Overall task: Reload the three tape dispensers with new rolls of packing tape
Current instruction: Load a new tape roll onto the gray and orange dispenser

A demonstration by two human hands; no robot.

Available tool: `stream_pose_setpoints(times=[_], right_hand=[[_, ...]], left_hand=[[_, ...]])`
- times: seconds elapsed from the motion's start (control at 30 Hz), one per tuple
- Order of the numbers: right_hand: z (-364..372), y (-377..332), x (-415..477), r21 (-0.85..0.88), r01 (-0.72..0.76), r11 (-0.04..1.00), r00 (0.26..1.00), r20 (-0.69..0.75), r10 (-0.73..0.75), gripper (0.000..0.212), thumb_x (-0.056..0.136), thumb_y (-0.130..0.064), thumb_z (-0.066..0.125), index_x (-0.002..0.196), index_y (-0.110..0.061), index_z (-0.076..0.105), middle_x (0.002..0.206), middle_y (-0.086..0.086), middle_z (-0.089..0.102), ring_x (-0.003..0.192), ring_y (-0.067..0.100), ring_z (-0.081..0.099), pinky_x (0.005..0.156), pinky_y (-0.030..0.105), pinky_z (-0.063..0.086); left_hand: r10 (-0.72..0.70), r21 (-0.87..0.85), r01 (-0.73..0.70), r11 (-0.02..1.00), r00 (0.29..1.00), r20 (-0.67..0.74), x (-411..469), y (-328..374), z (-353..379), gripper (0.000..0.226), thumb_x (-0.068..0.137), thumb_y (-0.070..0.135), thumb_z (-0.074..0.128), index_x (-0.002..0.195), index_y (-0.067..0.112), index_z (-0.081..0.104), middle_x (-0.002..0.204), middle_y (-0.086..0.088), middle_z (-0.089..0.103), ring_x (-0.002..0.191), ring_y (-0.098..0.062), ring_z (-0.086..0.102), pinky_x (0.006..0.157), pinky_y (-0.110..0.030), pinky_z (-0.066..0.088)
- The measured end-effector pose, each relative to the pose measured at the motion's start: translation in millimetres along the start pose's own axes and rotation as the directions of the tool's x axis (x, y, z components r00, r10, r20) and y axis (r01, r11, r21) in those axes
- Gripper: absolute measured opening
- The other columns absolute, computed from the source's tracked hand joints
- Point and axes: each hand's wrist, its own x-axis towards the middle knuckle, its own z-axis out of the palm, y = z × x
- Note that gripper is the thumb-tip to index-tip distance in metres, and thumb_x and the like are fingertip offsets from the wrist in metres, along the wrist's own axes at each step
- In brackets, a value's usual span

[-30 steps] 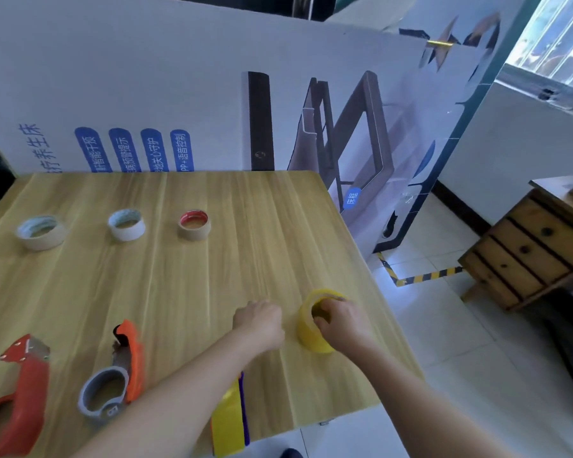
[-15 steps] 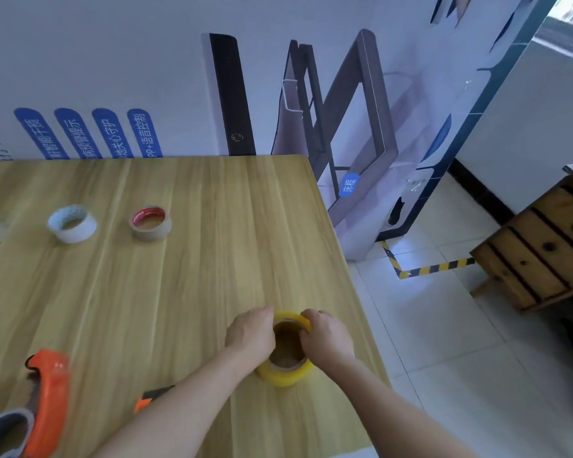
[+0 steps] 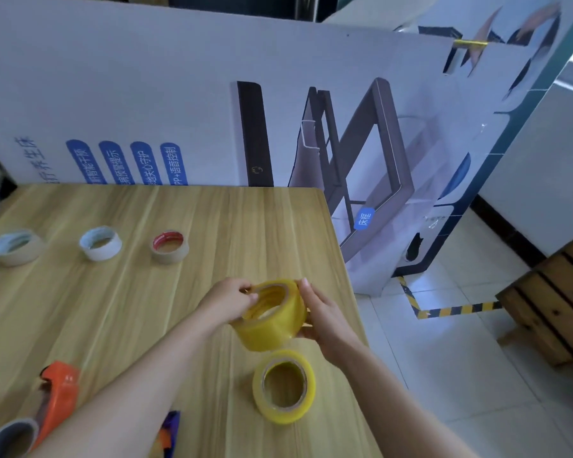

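Observation:
Both hands hold a yellow tape roll [image 3: 272, 320] lifted above the wooden table [image 3: 113, 309]. My left hand [image 3: 227, 300] pinches its upper rim on the left; my right hand [image 3: 321, 317] cups its right side. A second yellow tape roll [image 3: 283, 386] lies flat on the table just below them. An orange tape dispenser [image 3: 58, 396] with a grey core sits at the lower left, partly behind my left forearm. A blue and orange dispenser part [image 3: 169, 433] peeks out under that forearm.
Three used rolls stand in a row at the table's back left: a beige roll [image 3: 15, 247], a white roll [image 3: 100, 242] and a brown roll with a red core [image 3: 170, 246]. A printed board [image 3: 212, 110] leans behind the table. The table's right edge drops to tiled floor; a wooden cabinet [image 3: 556, 302] stands far right.
The yellow roll has come up off the table in both hands, uncovering a second yellow roll beneath. The view has pulled back and tilted up.

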Motion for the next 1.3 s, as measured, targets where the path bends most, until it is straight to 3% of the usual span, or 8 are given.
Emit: stream_pose_setpoints(times=[0.2,0.37,0.5,0.63,0.7,0.8,0.93,1.3], right_hand=[[34,-35,-5,0.188,0.118,0.975,0.991,0.04,-0.128,0.03,0.096,-0.041,0.055,0.104,-0.019,0.073,0.088,0.004,0.071,0.073,0.015,0.067,0.061,0.026,0.055],[80,-54,-16,0.291,0.187,0.938,0.982,-0.068,-0.175,0.053,0.083,-0.045,0.068,0.117,-0.005,0.062,0.098,0.011,0.067,0.086,0.025,0.065,0.064,0.03,0.055],[121,-67,-31,0.223,0.305,0.926,0.951,-0.023,-0.307,0.048,0.076,-0.042,0.075,0.106,-0.004,0.07,0.098,0.013,0.075,0.089,0.024,0.071,0.085,0.041,0.055],[159,-88,-45,0.238,0.381,0.894,0.921,-0.011,-0.389,0.042,0.08,-0.038,0.07,0.098,0.0,0.072,0.1,0.024,0.073,0.087,0.026,0.07,0.08,0.036,0.056],[178,-97,-50,0.247,0.385,0.889,0.918,0.0,-0.398,0.032,0.087,-0.034,0.065,0.092,-0.005,0.075,0.095,0.021,0.075,0.084,0.026,0.072,0.076,0.034,0.057],[208,-105,-57,0.231,0.367,0.901,0.923,0.03,-0.384,0.029,0.091,-0.032,0.063,0.087,-0.008,0.078,0.092,0.016,0.077,0.08,0.022,0.073,0.072,0.031,0.058],[252,-106,-69,0.211,0.344,0.915,0.931,0.047,-0.361,0.039,0.087,-0.038,0.065,0.101,-0.003,0.074,0.103,0.024,0.072,0.09,0.027,0.069,0.083,0.04,0.054],[309,-99,-89,0.295,0.379,0.877,0.882,0.17,-0.439,0.044,0.082,-0.031,0.065,0.109,0.003,0.069,0.094,0.018,0.073,0.077,0.025,0.071,0.069,0.037,0.057]], left_hand=[[0.035,-0.318,-0.057,0.946,0.997,-0.074,-14,8,-43,0.012,0.09,0.018,0.06,0.092,0.028,0.067,0.084,0.002,0.067,0.071,-0.014,0.06,0.057,-0.021,0.043],[-0.007,-0.518,-0.073,0.852,0.989,-0.151,-28,6,-73,0.012,0.09,0.022,0.061,0.081,0.029,0.063,0.077,0.005,0.067,0.071,-0.016,0.062,0.059,-0.026,0.048],[-0.043,-0.602,-0.066,0.795,0.985,-0.166,-43,3,-101,0.005,0.091,0.025,0.059,0.092,0.022,0.063,0.08,-0.007,0.068,0.07,-0.024,0.064,0.051,-0.027,0.047],[0.052,-0.589,-0.096,0.802,0.994,-0.092,-62,-10,-136,0.032,0.091,0.027,0.06,0.118,0.012,0.06,0.094,-0.012,0.069,0.074,-0.022,0.064,0.054,-0.028,0.052],[0.141,-0.495,-0.194,0.847,0.98,-0.142,-69,-21,-156,0.049,0.089,0.028,0.061,0.137,0.027,0.046,0.124,-0.008,0.061,0.103,-0.023,0.062,0.08,-0.038,0.056],[0.422,-0.438,-0.515,0.737,0.856,-0.297,-87,-30,-188,0.067,0.088,0.019,0.064,0.14,0.044,0.031,0.144,0.003,0.043,0.129,-0.018,0.047,0.104,-0.046,0.043],[0.584,-0.195,-0.681,0.706,0.715,-0.383,-101,-43,-228,0.035,0.082,0.02,0.063,0.112,0.038,0.061,0.112,0.007,0.067,0.103,-0.014,0.063,0.091,-0.044,0.052],[0.498,-0.319,-0.654,0.686,0.741,-0.45,-125,-88,-266,0.038,0.072,-0.001,0.067,0.085,0.035,0.066,0.081,0.005,0.069,0.076,-0.017,0.064,0.067,-0.03,0.053]])
